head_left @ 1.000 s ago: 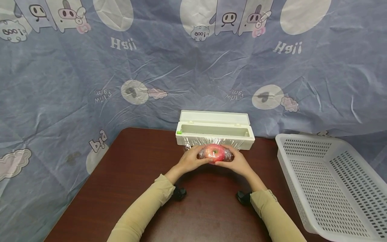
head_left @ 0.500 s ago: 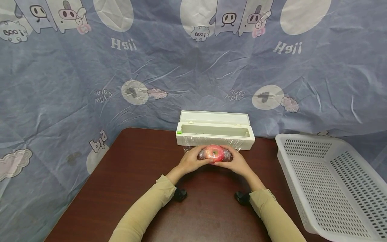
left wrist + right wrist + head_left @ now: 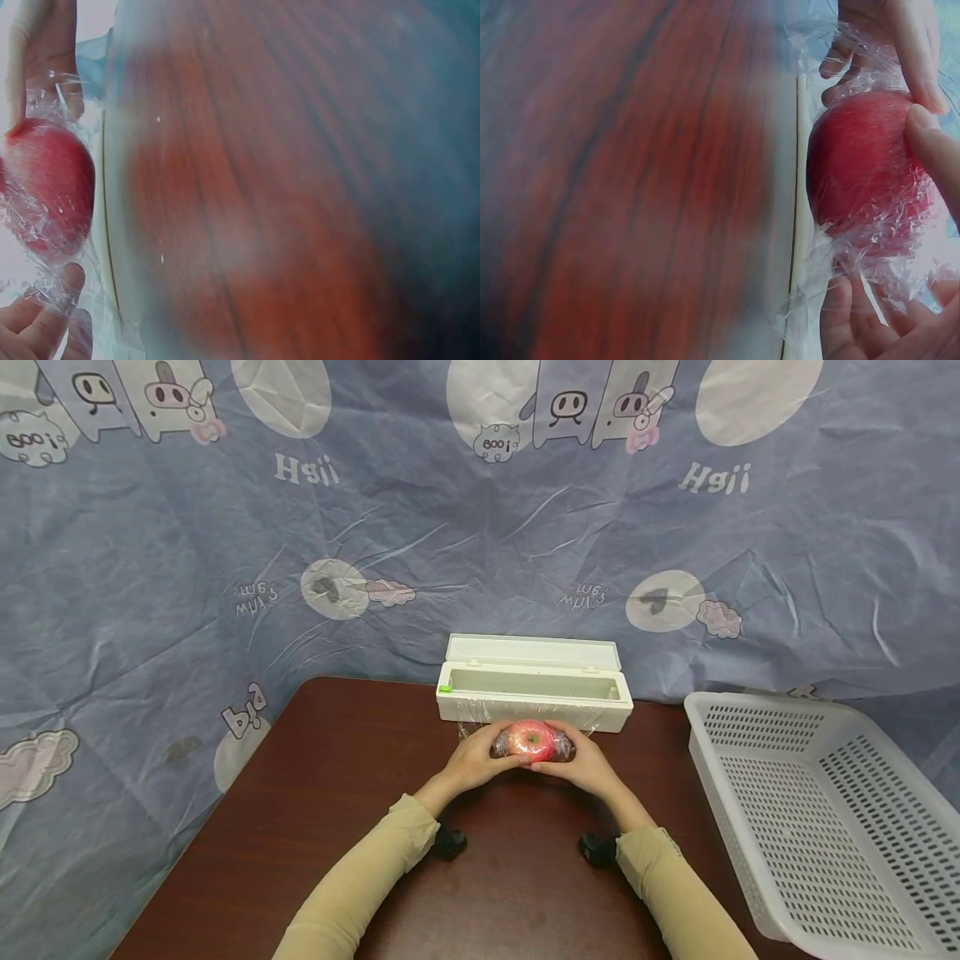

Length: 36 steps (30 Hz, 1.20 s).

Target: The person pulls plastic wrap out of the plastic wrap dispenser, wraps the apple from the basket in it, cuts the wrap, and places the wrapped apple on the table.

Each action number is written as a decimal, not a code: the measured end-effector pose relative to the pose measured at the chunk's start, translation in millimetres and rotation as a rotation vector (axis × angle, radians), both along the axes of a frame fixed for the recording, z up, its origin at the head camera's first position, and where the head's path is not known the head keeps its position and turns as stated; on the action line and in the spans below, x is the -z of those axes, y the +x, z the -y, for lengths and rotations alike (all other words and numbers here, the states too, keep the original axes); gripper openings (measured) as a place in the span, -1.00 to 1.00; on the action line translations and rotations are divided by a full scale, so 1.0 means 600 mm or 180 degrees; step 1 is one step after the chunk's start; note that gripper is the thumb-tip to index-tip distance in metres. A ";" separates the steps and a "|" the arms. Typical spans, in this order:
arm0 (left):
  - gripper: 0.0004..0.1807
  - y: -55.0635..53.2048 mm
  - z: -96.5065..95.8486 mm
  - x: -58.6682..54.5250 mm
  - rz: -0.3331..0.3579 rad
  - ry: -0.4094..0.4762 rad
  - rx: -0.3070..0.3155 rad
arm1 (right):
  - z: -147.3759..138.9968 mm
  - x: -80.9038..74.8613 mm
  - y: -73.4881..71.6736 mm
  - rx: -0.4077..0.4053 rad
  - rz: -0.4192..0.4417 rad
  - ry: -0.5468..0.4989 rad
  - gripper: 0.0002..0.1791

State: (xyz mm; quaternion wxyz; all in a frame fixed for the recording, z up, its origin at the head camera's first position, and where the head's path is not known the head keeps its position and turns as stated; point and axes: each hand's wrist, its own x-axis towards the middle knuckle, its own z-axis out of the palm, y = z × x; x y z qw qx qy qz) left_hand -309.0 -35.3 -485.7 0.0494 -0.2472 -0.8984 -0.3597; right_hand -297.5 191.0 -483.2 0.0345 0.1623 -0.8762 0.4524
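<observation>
A red apple (image 3: 531,742) wrapped in crinkled cling film (image 3: 881,240) is held between both hands, its stem side facing up in the head view. My left hand (image 3: 476,757) grips its left side and my right hand (image 3: 588,762) its right, the thumbs meeting at the near side. Bunched film stands out at both sides of the apple, among the fingers. Just beyond it sits a long white cling film dispenser (image 3: 536,710) with its lid raised, and clear film lies across its front. In the left wrist view, the apple (image 3: 56,187) appears at the left edge, fingertips close around it.
A white perforated plastic basket (image 3: 723,810) stands at the right of the brown table (image 3: 322,777). A green piece (image 3: 446,688) sits at the dispenser's left end. Behind the table hangs a blue patterned cloth (image 3: 420,527).
The film between apple and dispenser has gone from taut, fanned creases to lying flatter across the dispenser's front. Both hands keep their grip, with the wrists drawn slightly inward.
</observation>
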 end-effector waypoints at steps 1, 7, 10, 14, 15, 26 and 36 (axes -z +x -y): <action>-0.26 0.000 0.000 0.000 0.0013 0.0003 -0.0001 | 0.000 0.001 0.000 0.0002 0.0002 0.0006 -0.08; -0.26 -0.001 -0.001 0.001 0.0096 0.0022 -0.0010 | -0.001 0.006 -0.003 0.0018 -0.0011 0.0077 -0.08; -0.29 0.000 -0.001 0.001 0.0133 0.0008 -0.0018 | -0.001 0.007 -0.004 0.0017 0.0026 0.0078 -0.09; -0.32 -0.001 0.000 0.002 0.0121 -0.0033 -0.0027 | -0.001 0.009 -0.004 0.0006 0.0058 0.0056 -0.10; -0.32 -0.001 0.000 0.002 0.0116 -0.0038 -0.0025 | -0.001 0.009 -0.004 0.0004 0.0067 0.0060 -0.10; -0.24 -0.002 0.007 0.002 0.0147 -0.0015 -0.0043 | -0.001 0.002 -0.004 0.0052 0.0118 0.0112 -0.12; -0.29 -0.003 0.022 -0.006 0.0193 0.0009 -0.0016 | -0.004 -0.010 -0.009 0.0033 0.0146 0.0076 -0.23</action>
